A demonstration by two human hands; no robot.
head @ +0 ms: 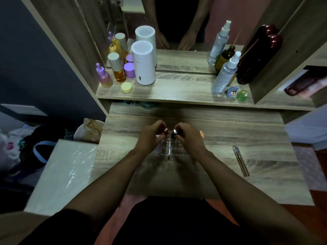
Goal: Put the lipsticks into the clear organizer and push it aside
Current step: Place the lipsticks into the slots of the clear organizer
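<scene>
Now | left hand grip: pink lipstick | right hand grip: black lipstick | over clear organizer

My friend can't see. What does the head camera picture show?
Two hands, the left hand holding a pink lipstick and the right hand a dark lipstick, lower them into a clear organizer on a wooden dressing table. Bottles and a white cylinder stand on the shelf by a mirror.

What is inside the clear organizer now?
The near cells of the clear organizer look empty. The left hand and right hand each hold a lipstick over the far cells, hiding them.
</scene>
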